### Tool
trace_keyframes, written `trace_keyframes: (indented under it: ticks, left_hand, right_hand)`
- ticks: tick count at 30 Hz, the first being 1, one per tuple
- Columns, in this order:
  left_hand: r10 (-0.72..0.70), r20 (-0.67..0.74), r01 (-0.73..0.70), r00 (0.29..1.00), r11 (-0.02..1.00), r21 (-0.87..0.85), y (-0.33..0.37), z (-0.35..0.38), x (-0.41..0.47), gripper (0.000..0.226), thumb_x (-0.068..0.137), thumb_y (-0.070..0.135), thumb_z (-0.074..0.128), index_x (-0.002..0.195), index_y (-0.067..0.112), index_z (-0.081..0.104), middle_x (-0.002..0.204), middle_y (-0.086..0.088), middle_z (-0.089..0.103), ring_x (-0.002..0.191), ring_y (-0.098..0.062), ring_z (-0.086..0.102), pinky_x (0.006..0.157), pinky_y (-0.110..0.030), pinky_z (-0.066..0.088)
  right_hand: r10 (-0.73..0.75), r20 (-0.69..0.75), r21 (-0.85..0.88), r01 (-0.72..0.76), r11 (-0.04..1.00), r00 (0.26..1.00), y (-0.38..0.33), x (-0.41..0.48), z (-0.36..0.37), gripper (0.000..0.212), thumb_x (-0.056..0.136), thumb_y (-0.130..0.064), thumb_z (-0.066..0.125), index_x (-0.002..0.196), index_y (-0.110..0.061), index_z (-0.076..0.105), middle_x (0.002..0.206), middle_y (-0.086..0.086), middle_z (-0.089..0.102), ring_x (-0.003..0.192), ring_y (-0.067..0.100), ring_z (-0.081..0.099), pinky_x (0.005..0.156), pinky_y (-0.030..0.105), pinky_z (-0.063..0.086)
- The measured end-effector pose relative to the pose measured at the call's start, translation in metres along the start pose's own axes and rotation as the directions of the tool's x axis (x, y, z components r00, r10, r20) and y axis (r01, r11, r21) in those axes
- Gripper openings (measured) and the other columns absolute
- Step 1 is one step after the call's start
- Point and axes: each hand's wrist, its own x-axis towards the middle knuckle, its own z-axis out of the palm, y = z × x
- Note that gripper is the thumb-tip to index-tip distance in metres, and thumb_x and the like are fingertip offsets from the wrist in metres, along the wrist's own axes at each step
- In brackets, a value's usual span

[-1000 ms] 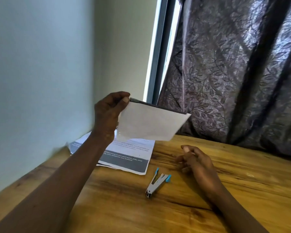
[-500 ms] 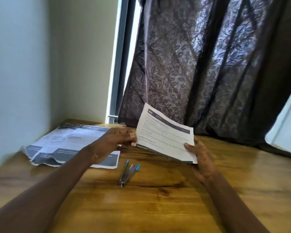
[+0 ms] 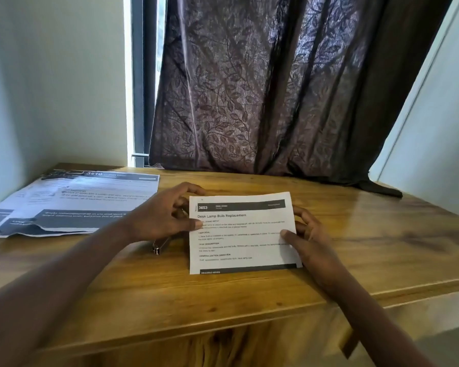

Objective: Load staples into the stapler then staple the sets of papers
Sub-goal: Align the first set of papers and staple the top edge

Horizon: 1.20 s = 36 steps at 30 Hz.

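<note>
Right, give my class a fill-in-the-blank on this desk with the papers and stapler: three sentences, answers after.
1. The left hand and right hand hold a set of papers headed "Desk Lamp ____ Replacement".
2. The left hand partly hides the ____ lying on the wooden table.
3. The other pile of papers lies to the ____ of the held set.
Missing words: Bulb; stapler; left.

Saw a purplish-brown curtain (image 3: 249, 88), leafy vine pattern, up top. Honey-brown grained table (image 3: 196, 300) lower down. White paper set (image 3: 241, 234) at centre and left pile (image 3: 90, 197), both dark-grey banded.
</note>
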Motion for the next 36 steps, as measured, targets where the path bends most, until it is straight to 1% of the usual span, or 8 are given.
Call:
trace_keyframes:
  ticks: [3,10,15,20,25,30,33,36]
  left_hand:
    - [0.082,-0.056,-0.064,0.995,0.959,0.275,0.003,0.005,-0.006,0.06,0.083,0.026,0.083,0.134,0.035,0.052,0.111,0.019,0.073,0.102,0.0,0.069,0.082,-0.024,0.06]
    - [0.053,0.04,-0.064,0.998,0.929,0.364,0.006,0.024,-0.016,0.065,0.084,0.032,0.082,0.138,0.046,0.049,0.124,0.022,0.065,0.116,0.0,0.062,0.092,-0.024,0.058]
    - [0.007,0.035,-0.02,0.999,0.92,0.391,0.01,0.032,-0.016,0.064,0.087,0.034,0.078,0.14,0.048,0.045,0.122,0.025,0.063,0.114,0.001,0.061,0.083,-0.011,0.055]
    - [-0.006,-0.007,0.008,1.0,0.921,0.389,0.013,0.035,-0.019,0.065,0.088,0.033,0.078,0.138,0.053,0.041,0.121,0.034,0.06,0.111,0.025,0.051,0.085,-0.007,0.052]
    - [0.041,-0.051,-0.001,0.998,0.786,0.618,0.019,0.038,-0.021,0.075,0.087,0.051,0.072,0.148,0.05,0.028,0.138,0.032,0.047,0.127,0.011,0.04,0.115,-0.026,0.028]
    - [0.179,-0.056,-0.075,0.982,0.651,0.755,0.039,0.06,-0.019,0.061,0.089,0.064,0.054,0.145,0.042,0.043,0.155,0.015,0.042,0.144,-0.011,0.035,0.121,-0.048,0.027]
    - [0.002,0.044,-0.03,0.999,0.768,0.64,0.07,0.099,-0.011,0.079,0.093,0.072,0.045,0.158,0.033,0.025,0.166,0.013,0.025,0.151,-0.009,0.023,0.124,-0.038,0.022]
    - [-0.158,0.239,-0.048,0.958,0.734,0.678,0.087,0.141,0.003,0.089,0.096,0.072,0.034,0.163,0.025,0.0,0.172,0.005,0.002,0.156,-0.01,0.002,0.122,-0.03,0.001]
  right_hand:
    - [-0.04,-0.002,-0.111,0.04,0.993,0.999,0.002,-0.005,0.002,0.05,0.098,-0.006,0.062,0.138,-0.033,0.048,0.118,-0.01,0.071,0.106,0.008,0.069,0.079,0.027,0.061]
    - [0.162,-0.027,0.025,-0.161,0.987,0.986,0.003,0.007,-0.007,0.048,0.091,-0.027,0.073,0.136,-0.028,0.054,0.124,0.004,0.066,0.103,0.025,0.068,0.086,0.046,0.06]
    - [0.233,0.077,-0.127,-0.223,0.967,0.969,0.001,0.028,-0.016,0.057,0.088,-0.026,0.077,0.139,-0.024,0.052,0.118,0.007,0.069,0.095,0.025,0.071,0.07,0.035,0.058]
    - [0.084,0.095,-0.44,-0.034,0.898,0.992,-0.002,0.044,-0.012,0.05,0.09,-0.033,0.073,0.136,-0.033,0.055,0.126,-0.001,0.064,0.108,0.018,0.063,0.093,0.041,0.056]
    - [-0.12,0.087,-0.781,0.143,0.608,0.989,0.01,0.037,0.009,0.049,0.099,-0.032,0.057,0.146,-0.033,0.045,0.14,-0.003,0.057,0.124,0.017,0.054,0.098,0.033,0.046]
    - [-0.13,0.109,-0.819,0.164,0.549,0.985,0.01,0.035,0.014,0.049,0.103,-0.031,0.049,0.151,-0.034,0.039,0.14,0.001,0.053,0.126,0.02,0.05,0.1,0.035,0.047]
    - [-0.096,0.112,-0.848,0.145,0.51,0.989,0.01,0.034,0.015,0.046,0.104,-0.033,0.045,0.15,-0.033,0.043,0.141,0.004,0.05,0.127,0.021,0.046,0.102,0.037,0.047]
    - [-0.063,0.125,-0.883,0.14,0.448,0.99,0.01,0.033,0.014,0.042,0.103,-0.033,0.045,0.144,-0.032,0.051,0.143,0.005,0.046,0.132,0.023,0.04,0.107,0.041,0.038]
